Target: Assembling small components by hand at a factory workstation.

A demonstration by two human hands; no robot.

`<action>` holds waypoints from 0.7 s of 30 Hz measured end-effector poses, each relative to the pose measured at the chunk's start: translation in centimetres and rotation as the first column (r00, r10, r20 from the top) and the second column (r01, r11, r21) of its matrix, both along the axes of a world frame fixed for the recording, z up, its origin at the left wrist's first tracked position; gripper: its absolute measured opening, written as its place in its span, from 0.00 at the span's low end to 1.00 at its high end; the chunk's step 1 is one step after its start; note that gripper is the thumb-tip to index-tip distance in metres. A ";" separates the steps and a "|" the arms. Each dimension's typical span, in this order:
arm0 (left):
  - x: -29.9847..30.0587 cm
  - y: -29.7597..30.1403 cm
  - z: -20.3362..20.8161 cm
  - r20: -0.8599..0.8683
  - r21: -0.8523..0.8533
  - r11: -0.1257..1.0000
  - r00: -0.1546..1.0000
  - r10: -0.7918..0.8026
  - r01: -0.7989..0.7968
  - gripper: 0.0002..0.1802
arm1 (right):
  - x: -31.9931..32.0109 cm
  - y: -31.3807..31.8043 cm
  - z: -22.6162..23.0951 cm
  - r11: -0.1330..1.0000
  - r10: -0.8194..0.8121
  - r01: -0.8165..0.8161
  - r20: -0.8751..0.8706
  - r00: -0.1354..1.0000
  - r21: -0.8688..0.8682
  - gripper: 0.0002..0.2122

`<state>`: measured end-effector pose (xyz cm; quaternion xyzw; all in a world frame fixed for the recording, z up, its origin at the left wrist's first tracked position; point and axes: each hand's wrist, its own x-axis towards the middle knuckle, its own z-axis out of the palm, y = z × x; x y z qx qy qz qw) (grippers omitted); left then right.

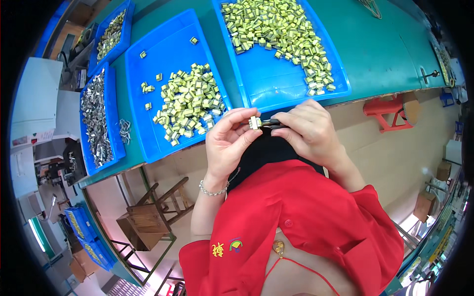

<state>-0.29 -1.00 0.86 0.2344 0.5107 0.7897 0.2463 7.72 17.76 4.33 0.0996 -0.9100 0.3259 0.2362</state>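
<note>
Between the thumb and fingers of my left hand (224, 145) is a small transformer (255, 123) with yellow wrapping and a pale, pinned side. My right hand (310, 129) is closed around a slim dark tool (270, 123), whose kind I cannot make out. The tool's tip meets or nearly meets the transformer. Both hands are close together at the table's near edge, just below the trays. A blue tray (136, 98) at left centre holds a heap of similar yellow transformers (190, 101) and a few loose ones. Another blue tray (274, 91), to its right, holds a larger pile.
A narrow blue tray (112, 113) of shiny metal pieces stands at the left, with several loose metal pieces (125, 131) beside it. Behind it is another small tray (127, 32). A wooden stool (148, 224) and a red stool (385, 112) stand beyond the green table (380, 54).
</note>
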 end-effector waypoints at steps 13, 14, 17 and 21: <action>0.9 -0.1 1.1 -0.170 -0.131 0.977 0.975 0.146 -0.169 0.15 | 0.0 -0.8 0.6 0.968 0.029 0.000 0.113 0.993 -0.250 0.12; 1.1 0.1 1.2 -0.126 -0.151 0.964 0.971 0.201 -0.219 0.14 | 0.0 -1.0 0.7 0.969 0.025 0.004 0.114 0.993 -0.247 0.12; 0.9 0.7 0.6 -0.607 -0.157 0.883 0.749 0.267 -0.442 0.16 | -0.2 -1.8 1.0 0.925 0.016 0.021 0.094 0.995 -0.380 0.13; 0.7 1.2 0.6 -0.782 -0.113 0.817 0.558 0.278 -0.565 0.17 | -0.9 -2.4 0.1 0.943 -0.027 0.038 0.038 0.999 -0.330 0.10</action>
